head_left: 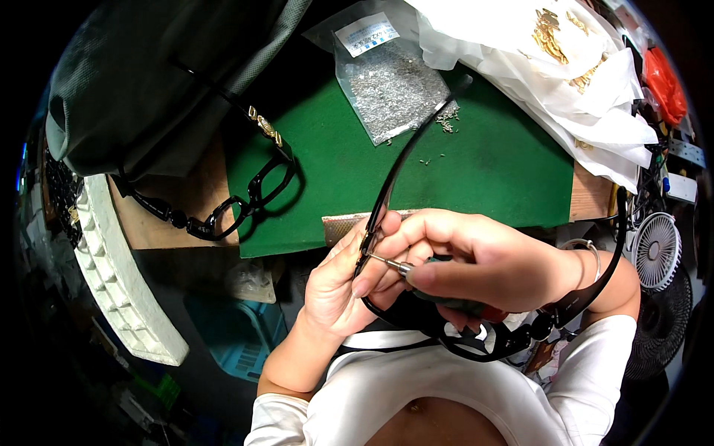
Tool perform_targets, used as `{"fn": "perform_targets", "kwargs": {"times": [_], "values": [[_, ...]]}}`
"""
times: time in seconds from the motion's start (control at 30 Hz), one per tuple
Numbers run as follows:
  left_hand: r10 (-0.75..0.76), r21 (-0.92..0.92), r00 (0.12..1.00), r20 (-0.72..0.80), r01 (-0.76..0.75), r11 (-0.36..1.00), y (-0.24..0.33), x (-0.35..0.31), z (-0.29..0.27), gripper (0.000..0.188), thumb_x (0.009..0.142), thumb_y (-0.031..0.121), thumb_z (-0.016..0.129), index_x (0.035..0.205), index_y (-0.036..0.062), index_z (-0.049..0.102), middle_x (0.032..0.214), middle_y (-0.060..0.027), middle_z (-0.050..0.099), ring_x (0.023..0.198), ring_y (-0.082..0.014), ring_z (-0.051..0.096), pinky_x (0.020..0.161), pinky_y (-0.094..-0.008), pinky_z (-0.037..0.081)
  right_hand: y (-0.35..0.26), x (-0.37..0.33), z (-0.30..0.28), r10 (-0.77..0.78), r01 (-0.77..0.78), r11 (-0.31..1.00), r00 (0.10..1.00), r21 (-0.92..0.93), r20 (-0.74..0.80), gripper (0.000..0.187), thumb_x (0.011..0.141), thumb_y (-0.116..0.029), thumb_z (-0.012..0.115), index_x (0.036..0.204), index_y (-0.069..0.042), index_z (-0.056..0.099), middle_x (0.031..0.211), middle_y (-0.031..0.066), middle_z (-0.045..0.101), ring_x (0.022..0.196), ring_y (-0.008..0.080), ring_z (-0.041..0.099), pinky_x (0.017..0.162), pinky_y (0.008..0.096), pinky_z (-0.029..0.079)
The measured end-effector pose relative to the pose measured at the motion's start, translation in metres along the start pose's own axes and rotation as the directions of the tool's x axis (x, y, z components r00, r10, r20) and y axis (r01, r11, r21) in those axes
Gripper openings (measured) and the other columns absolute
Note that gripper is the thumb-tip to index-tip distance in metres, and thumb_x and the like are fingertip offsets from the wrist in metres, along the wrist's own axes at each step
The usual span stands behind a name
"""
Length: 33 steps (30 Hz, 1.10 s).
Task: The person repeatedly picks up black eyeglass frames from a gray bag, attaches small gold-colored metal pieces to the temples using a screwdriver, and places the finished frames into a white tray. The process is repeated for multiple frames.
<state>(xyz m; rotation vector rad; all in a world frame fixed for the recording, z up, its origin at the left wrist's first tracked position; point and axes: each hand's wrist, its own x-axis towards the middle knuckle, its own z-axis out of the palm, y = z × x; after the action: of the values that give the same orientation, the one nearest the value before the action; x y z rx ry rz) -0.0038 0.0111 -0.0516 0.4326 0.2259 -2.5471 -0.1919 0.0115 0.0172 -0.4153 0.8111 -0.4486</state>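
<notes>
My left hand point(331, 297) grips a black eyeglass frame point(387, 182) near a hinge with gold trim. One temple runs up over the green mat; the lens front hangs below my hands, and the other temple rises past my right forearm. In my right hand point(491, 260) is a small screwdriver point(403, 268), its thin metal tip at the hinge. Its dark handle is partly covered by my fingers. A second black eyeglass frame point(259, 182), with gold trim on its temple, rests on the table to the left. Whether a screw sits at the tip is too small to tell.
A clear bag of tiny silver screws point(394, 89) lies on the green mat point(491, 171), with loose screws point(448, 117) beside it. White plastic point(506, 74) with gold pieces point(550, 37) is far right. Dark cloth point(149, 89) covers the left. Small fan point(656, 251) at right.
</notes>
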Motion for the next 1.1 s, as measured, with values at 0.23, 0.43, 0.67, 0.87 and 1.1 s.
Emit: {"fn": "perform_targets", "kwargs": {"times": [0.23,0.43,0.67,0.87,1.1], "values": [[0.032,0.079,0.999,-0.024,-0.030,0.996,0.000,0.003,0.005,0.038,0.087,0.025,0.048,0.119,0.0046,0.047,0.056,0.0039,0.042,0.061,-0.0079,0.036,0.061,-0.0214,0.034,0.007,0.000,0.002,0.042,-0.034,0.983,0.998,0.180,-0.045,0.037,0.088,-0.020,0.049,0.114,0.002,0.034,0.083,0.0060,0.059,0.044,0.0082,0.048,0.033,0.0180,0.033],[0.037,0.107,0.999,0.003,-0.037,0.994,0.000,0.003,0.003,0.037,0.088,0.023,0.048,0.118,0.0028,0.047,0.057,0.0044,0.042,0.059,-0.0069,0.034,0.060,-0.0194,0.032,0.016,-0.001,0.001,-0.073,0.077,0.994,0.996,0.076,-0.060,0.035,0.088,-0.022,0.049,0.107,0.005,0.039,0.073,0.0040,0.058,0.044,0.0076,0.048,0.034,0.0186,0.034],[0.128,0.432,0.980,-0.154,-0.050,0.901,-0.003,0.000,0.013,0.040,0.092,0.031,0.041,0.117,0.0005,0.047,0.071,0.0003,0.049,0.064,-0.0078,0.045,0.062,-0.0204,0.037,0.013,-0.001,-0.011,-0.072,0.070,0.994,0.997,-0.090,-0.025,0.035,0.088,-0.023,0.049,0.111,0.002,0.041,0.068,0.0007,0.052,0.048,0.0059,0.049,0.038,0.0183,0.038],[0.425,0.707,0.646,0.635,-0.262,-0.658,0.001,-0.011,0.001,0.049,0.062,-0.008,0.063,0.109,0.0015,0.056,0.089,-0.0134,0.059,0.074,-0.0252,0.058,0.064,-0.0293,0.048,0.010,0.009,-0.028,-0.460,0.143,0.681,0.847,-0.718,-0.267,0.030,0.080,-0.012,0.055,0.107,0.000,0.048,0.081,0.0085,0.053,0.063,0.0155,0.054,0.058,0.0262,0.044],[0.926,0.931,0.101,0.365,-0.004,-0.366,0.053,-0.073,-0.009,0.027,0.092,0.010,0.039,0.112,-0.0076,0.044,0.093,-0.0097,0.054,0.073,-0.0107,0.054,0.073,-0.0250,0.044,0.024,0.014,-0.055,-0.569,0.110,0.589,0.760,-0.801,-0.314,0.027,0.078,-0.014,0.058,0.101,-0.001,0.053,0.082,0.0104,0.053,0.076,0.0199,0.053,0.070,0.0285,0.043]]}}
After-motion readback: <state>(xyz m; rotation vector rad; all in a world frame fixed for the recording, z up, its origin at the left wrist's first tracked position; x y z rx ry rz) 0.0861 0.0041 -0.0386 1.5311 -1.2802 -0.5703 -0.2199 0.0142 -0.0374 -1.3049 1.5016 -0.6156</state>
